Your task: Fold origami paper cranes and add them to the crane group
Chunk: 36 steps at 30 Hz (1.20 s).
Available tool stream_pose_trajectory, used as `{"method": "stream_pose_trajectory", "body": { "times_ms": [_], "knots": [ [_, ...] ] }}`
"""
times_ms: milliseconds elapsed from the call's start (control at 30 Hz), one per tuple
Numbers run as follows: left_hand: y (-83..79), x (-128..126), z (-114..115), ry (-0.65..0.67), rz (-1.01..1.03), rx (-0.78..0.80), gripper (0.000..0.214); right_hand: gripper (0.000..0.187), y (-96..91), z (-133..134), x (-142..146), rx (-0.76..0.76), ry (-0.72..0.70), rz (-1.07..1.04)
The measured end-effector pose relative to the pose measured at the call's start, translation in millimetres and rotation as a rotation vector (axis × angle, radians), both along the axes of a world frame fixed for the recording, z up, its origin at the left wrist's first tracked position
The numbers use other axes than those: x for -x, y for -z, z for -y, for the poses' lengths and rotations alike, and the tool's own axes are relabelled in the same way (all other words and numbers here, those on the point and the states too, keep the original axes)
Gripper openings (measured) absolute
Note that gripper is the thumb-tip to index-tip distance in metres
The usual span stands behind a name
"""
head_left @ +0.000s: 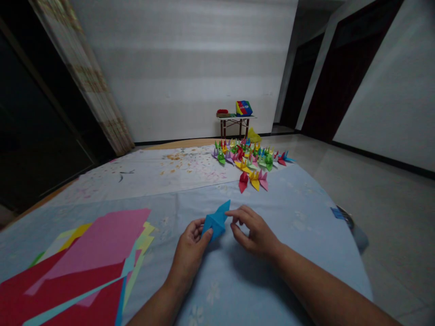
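Observation:
A blue folded-paper piece (215,222), an origami crane in the making or a like shape, is held above the cloth near the table's front. My left hand (192,240) pinches its lower left side, with the thumb on top and the fingers behind. One pointed flap sticks up to the right. My right hand (253,230) is just right of the paper, its index fingertip at the flap's edge. Its thumb is apart from the index finger, and nothing shows between them. The other right fingers are bent and partly hidden.
Sheets of coloured paper (102,240) lie overlapped at the left. Many folded paper cranes (243,154) crowd the table's far right, with a red crane (243,181) at their front. A small stand (238,118) bearing a colourful box (244,107) is by the wall.

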<state>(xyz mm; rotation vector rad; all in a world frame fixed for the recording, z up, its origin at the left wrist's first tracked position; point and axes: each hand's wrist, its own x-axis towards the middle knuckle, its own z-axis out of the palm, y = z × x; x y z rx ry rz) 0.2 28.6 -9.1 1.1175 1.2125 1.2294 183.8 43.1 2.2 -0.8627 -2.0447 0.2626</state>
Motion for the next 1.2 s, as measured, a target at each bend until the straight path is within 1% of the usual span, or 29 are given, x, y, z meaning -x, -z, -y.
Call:
{"method": "stream_pose_trajectory", "body": {
  "times_ms": [67, 167, 267, 300, 367, 433, 500, 567, 667, 733, 900, 1000, 1100, 1200],
  "knots": [
    [-1.8, -3.4, 2.3, 0.009, 0.037, -0.009, 0.042, 0.028, 1.5, 2.4, 4.7, 0.073, -0.012, 0.043],
    [-2.7, -7.8, 5.9, 0.035, 0.077, -0.024, 0.039, 0.028, 6.6, 3.1, 9.7, 0.187, 0.008, 0.095],
    [3.1, -8.6, 7.5, 0.043, 0.117, -0.016, 0.038, 0.029, 10.3, 1.7, 11.3, 0.247, 0.0, 0.106],
    [6.3, -8.0, 7.3, 0.019, 0.132, -0.007, 0.038, 0.026, 10.7, 1.3, 11.1, 0.251, -0.01, 0.101],
    [12.5, -6.4, 6.3, -0.076, 0.165, 0.025, 0.04, 0.019, 10.3, 0.4, 10.0, 0.243, -0.031, 0.086],
    [15.3, -5.3, 5.1, -0.125, 0.21, 0.066, 0.041, 0.012, 9.4, -0.7, 7.8, 0.227, -0.047, 0.072],
    [13.2, -5.4, 4.3, -0.078, 0.258, 0.088, 0.037, 0.011, 9.0, -2.4, 4.5, 0.217, -0.064, 0.067],
    [8.2, -6.3, 4.1, -0.02, 0.286, 0.088, 0.03, 0.015, 9.4, -4.8, 0.6, 0.213, -0.081, 0.075],
    [2.5, -7.6, 4.0, -0.004, 0.296, 0.106, 0.021, 0.018, 10.7, -8.2, -3.7, 0.214, -0.083, 0.13],
    [2.3, -7.6, 3.7, -0.006, 0.296, 0.12, 0.02, 0.017, 11.0, -9.3, -4.5, 0.177, -0.059, 0.198],
    [6.7, -5.7, 2.4, -0.004, 0.26, 0.122, 0.022, 0.022, 6.4, -5.5, 0.6, -0.026, 0.015, 0.374],
    [8.2, -4.6, 1.3, 0.002, 0.248, 0.119, 0.024, 0.016, 2.8, -1.9, 4.7, -0.1, 0.019, 0.407],
    [9.8, -3.9, 0.5, 0.0, 0.245, 0.122, 0.026, 0.01, 1.0, -0.3, 7.2, -0.146, -0.003, 0.416],
    [11.7, -3.6, 0.8, 0.015, 0.237, 0.122, 0.028, 0.01, 0.7, -0.6, 7.3, -0.142, -0.01, 0.398]
  ]
}}
